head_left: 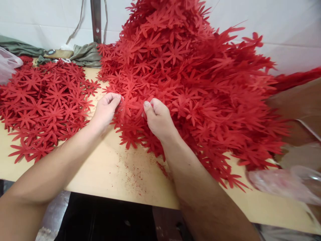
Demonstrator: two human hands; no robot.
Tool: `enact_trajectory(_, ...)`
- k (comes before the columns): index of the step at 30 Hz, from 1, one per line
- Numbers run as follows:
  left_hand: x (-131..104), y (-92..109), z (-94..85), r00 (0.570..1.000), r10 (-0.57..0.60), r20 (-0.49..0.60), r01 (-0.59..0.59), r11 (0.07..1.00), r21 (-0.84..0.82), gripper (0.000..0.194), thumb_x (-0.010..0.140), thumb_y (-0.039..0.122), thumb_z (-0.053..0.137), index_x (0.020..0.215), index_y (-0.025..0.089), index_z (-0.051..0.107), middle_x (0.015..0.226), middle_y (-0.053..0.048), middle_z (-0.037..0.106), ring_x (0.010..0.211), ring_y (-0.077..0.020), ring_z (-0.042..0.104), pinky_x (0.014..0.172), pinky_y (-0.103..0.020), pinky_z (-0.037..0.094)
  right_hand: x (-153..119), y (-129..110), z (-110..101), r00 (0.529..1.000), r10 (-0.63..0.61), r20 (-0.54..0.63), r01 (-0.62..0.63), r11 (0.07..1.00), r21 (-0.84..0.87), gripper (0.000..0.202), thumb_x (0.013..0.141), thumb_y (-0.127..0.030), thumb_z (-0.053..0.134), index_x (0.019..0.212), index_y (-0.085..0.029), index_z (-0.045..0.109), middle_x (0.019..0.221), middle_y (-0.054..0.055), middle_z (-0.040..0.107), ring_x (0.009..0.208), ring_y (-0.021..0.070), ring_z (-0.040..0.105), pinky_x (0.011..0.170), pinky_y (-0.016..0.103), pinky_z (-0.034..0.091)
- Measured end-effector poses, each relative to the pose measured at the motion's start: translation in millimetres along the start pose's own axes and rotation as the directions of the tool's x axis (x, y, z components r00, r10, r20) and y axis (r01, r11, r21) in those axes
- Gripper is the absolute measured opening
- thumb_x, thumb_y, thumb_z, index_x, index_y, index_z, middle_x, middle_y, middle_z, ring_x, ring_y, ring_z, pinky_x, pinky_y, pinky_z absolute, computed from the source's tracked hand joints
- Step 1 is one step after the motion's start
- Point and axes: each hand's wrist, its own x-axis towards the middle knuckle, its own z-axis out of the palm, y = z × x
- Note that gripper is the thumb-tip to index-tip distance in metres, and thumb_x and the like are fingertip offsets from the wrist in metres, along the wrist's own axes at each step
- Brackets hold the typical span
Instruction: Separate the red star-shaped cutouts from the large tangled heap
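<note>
My left hand [106,108] is closed, its thumb and forefinger pinching the left edge of a red flower-shaped piece [129,106]. Opposite it, my right hand [159,118] is closed too, with the thumb pressed on the fingers at the piece's right side. The piece is spread between both hands, in front of a tall heap of red petal shapes [175,63]. A lower, flatter pile of similar red pieces [50,103] lies to the left of my left hand.
The pale table [100,170] has red crumbs near its front edge. Grey-green cloth [86,55] lies at the back left. A metal post [96,21] stands against the wall. Cardboard [301,110] and a clear plastic bag [281,182] are at the right.
</note>
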Motion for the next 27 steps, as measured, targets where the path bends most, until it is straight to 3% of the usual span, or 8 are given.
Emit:
enact_trajectory(9, -4, 1, 2.9, 0.998, 0.006, 0.056, -0.01, 0.998, 0.062, 0.025, 0.087, 0.025, 0.056, 0.065, 0.017, 0.048, 0.057, 0.005, 0.048, 0.05, -0.0065, 0.042, 0.057, -0.021, 0.037, 0, -3, -1, 0.999, -0.018, -0.039, 0.019, 0.999, 0.041, 0.046, 0.088, -0.046, 0.049, 0.056, -0.022, 0.027, 0.052, -0.005, 0.028, 0.05, 0.0086, 0.028, 0.051, 0.028, 0.025)
enact_trajectory(13, -7, 4, 6.8, 0.996, -0.024, 0.085, 0.024, 1.0, -0.003, 0.018, 0.086, 0.018, 0.058, 0.068, 0.016, 0.052, 0.059, 0.005, 0.054, 0.051, -0.0047, 0.047, 0.06, -0.02, 0.042, -1, -9, -3, 0.999, -0.015, -0.04, 0.017, 0.999, 0.046, 0.048, 0.084, -0.04, 0.057, 0.053, -0.021, 0.026, 0.051, -0.006, 0.025, 0.05, 0.007, 0.025, 0.05, 0.027, 0.023)
enact_trajectory(16, -10, 8, 8.9, 0.98, -0.069, 0.185, 0.078, 0.996, -0.038, 0.003, 0.083, 0.013, 0.06, 0.081, 0.015, 0.06, 0.061, 0.005, 0.058, 0.053, -0.0044, 0.051, 0.064, -0.019, 0.045, -2, -11, -4, 0.999, -0.021, -0.037, 0.023, 0.998, 0.057, 0.049, 0.077, -0.041, 0.065, 0.052, -0.021, 0.028, 0.052, -0.006, 0.027, 0.051, 0.0063, 0.026, 0.051, 0.026, 0.024)
enact_trajectory(19, -13, 7, 10.5, 0.95, -0.119, 0.289, 0.128, 0.992, -0.011, 0.015, 0.079, 0.011, 0.064, 0.093, 0.015, 0.065, 0.065, 0.005, 0.062, 0.056, -0.0053, 0.054, 0.066, -0.02, 0.047, -3, -11, -2, 1.0, -0.008, 0.013, 0.005, 0.985, 0.171, 0.052, 0.076, -0.057, 0.062, 0.054, -0.021, 0.032, 0.053, -0.005, 0.03, 0.053, 0.0071, 0.029, 0.05, 0.025, 0.027)
enact_trajectory(23, -14, 1, 12.4, 0.957, -0.104, 0.272, 0.112, 0.994, -0.014, 0.008, 0.078, 0.006, 0.063, 0.077, 0.013, 0.064, 0.067, 0.004, 0.063, 0.06, -0.0043, 0.055, 0.067, -0.019, 0.045, -5, -17, 1, 0.993, -0.023, 0.12, -0.013, 0.958, 0.287, 0.06, 0.071, -0.077, 0.051, 0.056, -0.021, 0.035, 0.054, -0.005, 0.03, 0.053, 0.0077, 0.031, 0.049, 0.025, 0.031)
enact_trajectory(27, -14, 2, 14.3, 0.97, -0.071, 0.233, 0.066, 0.997, 0.026, 0.017, 0.08, 0.004, 0.058, 0.065, 0.013, 0.057, 0.059, 0.005, 0.056, 0.054, -0.0029, 0.048, 0.061, -0.018, 0.041, -6, -22, 0, 0.984, -0.045, 0.174, -0.006, 0.96, 0.28, 0.062, 0.067, -0.079, 0.052, 0.055, -0.021, 0.034, 0.054, -0.005, 0.028, 0.051, 0.0068, 0.027, 0.048, 0.025, 0.029)
